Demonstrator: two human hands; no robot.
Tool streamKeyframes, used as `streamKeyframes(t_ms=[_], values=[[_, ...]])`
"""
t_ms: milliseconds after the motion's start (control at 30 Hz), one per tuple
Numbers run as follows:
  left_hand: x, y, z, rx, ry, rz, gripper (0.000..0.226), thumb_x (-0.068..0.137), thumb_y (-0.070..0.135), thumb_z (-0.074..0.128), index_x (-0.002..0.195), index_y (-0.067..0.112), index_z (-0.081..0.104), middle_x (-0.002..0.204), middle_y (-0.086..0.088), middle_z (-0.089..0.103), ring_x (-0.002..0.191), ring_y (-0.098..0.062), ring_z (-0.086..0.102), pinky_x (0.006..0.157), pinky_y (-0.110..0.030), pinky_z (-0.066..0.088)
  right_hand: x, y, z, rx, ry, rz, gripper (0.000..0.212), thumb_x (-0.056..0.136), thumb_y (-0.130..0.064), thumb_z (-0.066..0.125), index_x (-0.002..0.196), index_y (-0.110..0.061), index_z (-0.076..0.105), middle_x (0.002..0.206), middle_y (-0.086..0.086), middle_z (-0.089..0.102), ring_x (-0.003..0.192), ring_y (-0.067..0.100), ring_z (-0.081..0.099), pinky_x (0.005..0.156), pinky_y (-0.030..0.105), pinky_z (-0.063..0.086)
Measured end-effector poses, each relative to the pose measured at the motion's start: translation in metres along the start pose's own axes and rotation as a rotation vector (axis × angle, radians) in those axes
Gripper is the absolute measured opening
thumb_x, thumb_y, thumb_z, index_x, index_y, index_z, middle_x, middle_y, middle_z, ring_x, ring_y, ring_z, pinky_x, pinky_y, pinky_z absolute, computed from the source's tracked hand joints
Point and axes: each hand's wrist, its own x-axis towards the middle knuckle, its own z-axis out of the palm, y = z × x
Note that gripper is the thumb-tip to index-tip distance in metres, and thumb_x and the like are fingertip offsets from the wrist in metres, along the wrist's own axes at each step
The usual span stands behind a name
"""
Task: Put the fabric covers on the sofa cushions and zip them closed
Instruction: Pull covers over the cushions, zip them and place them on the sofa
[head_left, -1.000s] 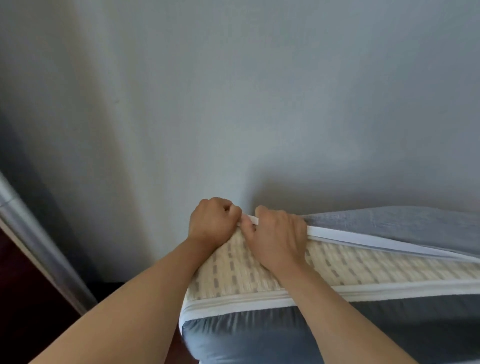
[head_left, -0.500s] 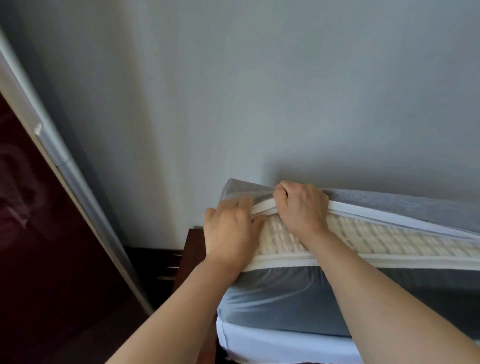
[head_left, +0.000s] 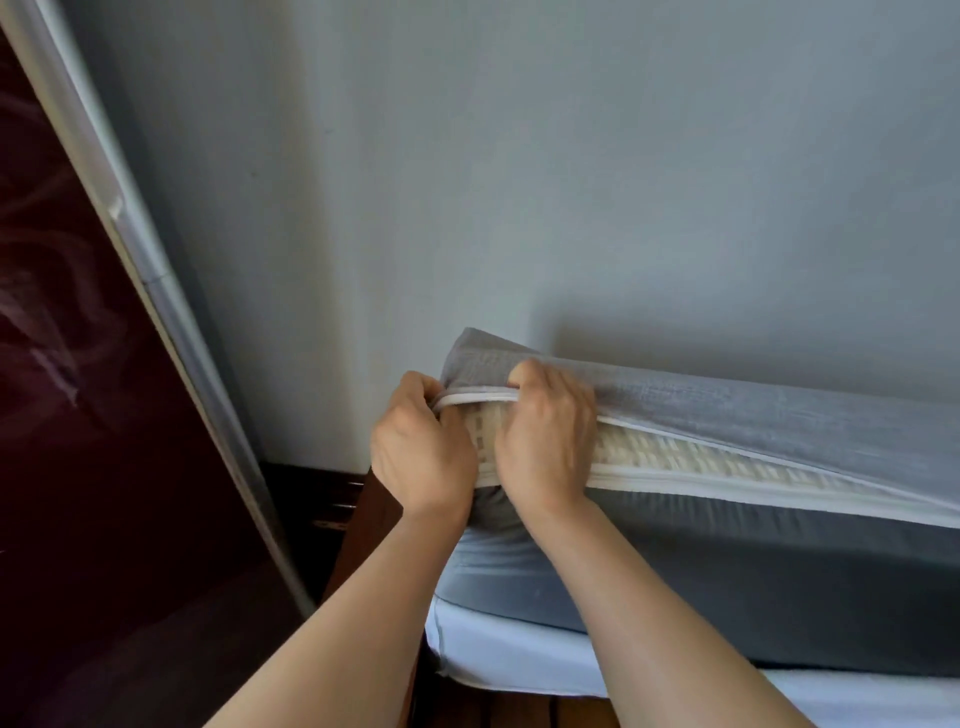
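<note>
Leaning along the left edge of the view is a dark maroon panel (head_left: 78, 415) with a pale grey frame strip (head_left: 156, 291), and a plain grey wall (head_left: 519, 156) fills the space behind. Right of it, the left hand (head_left: 423, 452) curls at the left end of the sofa cushion (head_left: 675, 460), its grip closed on the white zipper edge (head_left: 478, 399) of the grey fabric cover (head_left: 727, 410) at that corner. Just beside it, the right hand (head_left: 545, 441) curls its fingers over the same white edge, its grip pinching the cover's upper flap against the cushion's cream woven side. Between the two hands the cream weave shows. Further right the opening is unzipped, its two white edges running to the right edge of view. The cushion lies on a pale blue sheet (head_left: 519, 660), its far side against the wall.
</note>
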Motion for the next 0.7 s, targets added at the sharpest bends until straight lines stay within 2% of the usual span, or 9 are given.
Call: streamKeyframes(t_ms=[67,133,200,267,400,500,567,633,700], values=[[-0.002,-0.002,0.001,-0.069,0.016,0.045,0.012,0.078,0.006,0.048,0.078,0.018,0.047,0.067,0.002,0.054,0.065,-0.026,0.048,0.057,-0.029,0.027,0.000,0.006,0.002,0.078,-0.021,-0.092,0.024,0.067,-0.008,0.034,0.069,-0.012,0.058,0.056,0.002,0.057,0.054,0.025,0.054,0.064,0.033,0.033],[-0.010,-0.007,0.000,-0.145,0.017,0.115,0.013,0.070,0.011,0.042,0.075,0.022,0.037,0.061,0.003,0.047,0.059,-0.028,0.043,0.056,-0.030,0.025,0.002,0.010,0.003,0.169,-0.025,-0.145,0.024,0.069,-0.014,0.031,0.061,-0.014,0.054,0.048,0.000,0.052,0.044,0.023,0.042,0.060,0.029,0.030],[-0.017,-0.012,0.001,-0.180,0.014,0.209,0.016,0.066,0.014,0.039,0.078,0.022,0.031,0.057,0.007,0.041,0.055,-0.033,0.042,0.054,-0.032,0.027,0.003,0.013,-0.002,0.227,-0.007,-0.198,0.018,0.069,-0.016,0.032,0.054,-0.017,0.042,0.041,-0.002,0.037,0.041,0.019,0.027,0.049,0.021,0.021],[-0.021,-0.015,0.001,-0.151,0.029,0.257,0.018,0.066,0.013,0.037,0.082,0.019,0.030,0.053,0.008,0.037,0.053,-0.038,0.044,0.052,-0.036,0.032,-0.001,0.018,-0.007,0.308,-0.007,-0.301,0.014,0.068,-0.017,0.034,0.054,-0.018,0.035,0.044,-0.006,0.026,0.039,0.019,0.023,0.046,0.016,0.007],[-0.027,-0.014,-0.007,-0.042,-0.006,0.345,0.017,0.067,0.013,0.037,0.084,0.017,0.035,0.054,0.004,0.041,0.055,-0.040,0.048,0.052,-0.035,0.032,-0.006,0.026,-0.013,0.411,-0.075,-0.373,0.018,0.070,-0.019,0.035,0.055,-0.015,0.043,0.046,-0.008,0.026,0.039,0.019,0.025,0.045,0.017,0.010],[-0.030,-0.025,-0.019,0.046,0.008,0.444,0.013,0.072,0.012,0.045,0.085,0.010,0.049,0.069,-0.005,0.056,0.063,-0.035,0.052,0.053,-0.033,0.037,0.000,0.026,-0.012,0.360,-0.130,-0.359,0.021,0.071,-0.023,0.033,0.055,-0.015,0.044,0.045,-0.006,0.029,0.038,0.023,0.031,0.044,0.023,0.012],[-0.033,-0.030,-0.028,0.141,0.037,0.489,0.010,0.072,0.008,0.049,0.082,0.008,0.052,0.074,-0.006,0.056,0.064,-0.032,0.053,0.050,-0.032,0.037,0.001,0.026,-0.015,0.333,-0.194,-0.378,0.019,0.071,-0.028,0.033,0.058,-0.017,0.043,0.046,-0.004,0.034,0.040,0.027,0.040,0.047,0.025,0.019],[-0.037,-0.030,-0.035,0.263,0.056,0.517,0.010,0.070,0.005,0.051,0.080,0.010,0.051,0.075,-0.004,0.054,0.063,-0.029,0.052,0.045,-0.028,0.030,-0.004,0.030,-0.024,0.302,-0.303,-0.444,0.021,0.074,-0.040,0.044,0.067,-0.020,0.040,0.053,-0.006,0.041,0.049,0.024,0.045,0.053,0.028,0.024],[-0.045,-0.036,-0.039,0.290,-0.037,0.528,0.020,0.069,0.009,0.053,0.088,0.013,0.049,0.086,-0.002,0.050,0.074,-0.024,0.051,0.044,-0.026,0.029,-0.010,0.037,-0.037,0.266,-0.427,-0.528,0.042,0.070,-0.059,0.058,0.077,-0.022,0.039,0.066,-0.010,0.046,0.061,0.016,0.044,0.063,0.029,0.027]])
